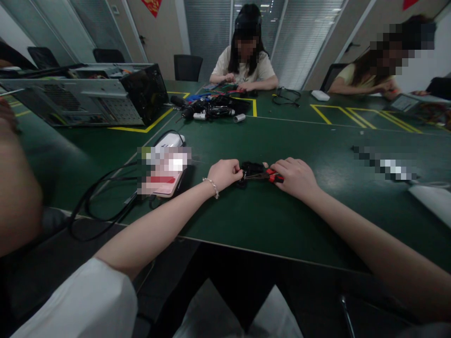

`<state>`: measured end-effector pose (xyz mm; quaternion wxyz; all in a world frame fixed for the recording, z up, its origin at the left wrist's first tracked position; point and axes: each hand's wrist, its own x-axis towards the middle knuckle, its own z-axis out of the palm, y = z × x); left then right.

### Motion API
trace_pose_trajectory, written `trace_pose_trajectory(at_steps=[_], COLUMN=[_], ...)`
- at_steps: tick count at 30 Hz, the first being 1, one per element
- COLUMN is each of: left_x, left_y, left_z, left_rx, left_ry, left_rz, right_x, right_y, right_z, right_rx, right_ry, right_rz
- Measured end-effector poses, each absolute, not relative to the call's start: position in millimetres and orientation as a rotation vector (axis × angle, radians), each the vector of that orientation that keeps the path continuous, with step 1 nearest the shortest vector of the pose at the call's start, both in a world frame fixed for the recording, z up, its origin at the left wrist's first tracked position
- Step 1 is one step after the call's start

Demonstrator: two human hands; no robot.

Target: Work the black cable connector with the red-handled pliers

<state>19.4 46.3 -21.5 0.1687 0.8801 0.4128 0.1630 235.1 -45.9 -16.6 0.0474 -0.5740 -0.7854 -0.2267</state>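
Note:
My left hand (225, 172) is closed, with thumb and fingers pinched at the left end of a small dark bundle of cable (251, 167). My right hand (295, 177) wraps around the red and black handles of a pair of pliers (276, 175). The metal jaws point left, toward my left fingertips, and lie close against the bundle. Exactly what sits between the jaws is too small and dark to make out. Both hands rest low over the green table (225, 216) near its front edge.
Left of my forearm lie a phone (164, 180), a white device (171, 142) and looping black cables (86, 202). An open computer case (105, 98) stands behind them. Cables and tools (211, 107) are heaped mid-table. People sit opposite; another person's arm (17, 188) is at left.

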Motion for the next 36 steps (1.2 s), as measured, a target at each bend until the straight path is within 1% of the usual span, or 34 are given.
trace_pose_trajectory(at_steps=[25, 36], left_x=[19.0, 18.9], left_y=[46.9, 45.2], left_z=[-21.2, -19.2], left_rx=[2.499, 2.486], left_ry=[1.179, 1.18], left_rz=[0.425, 0.439], right_x=[238.5, 235.0], right_y=[-44.7, -46.4], right_z=[-19.4, -18.6], right_rx=[-1.718, -1.706], right_ry=[-2.36, -2.354], right_rz=[-0.608, -0.653])
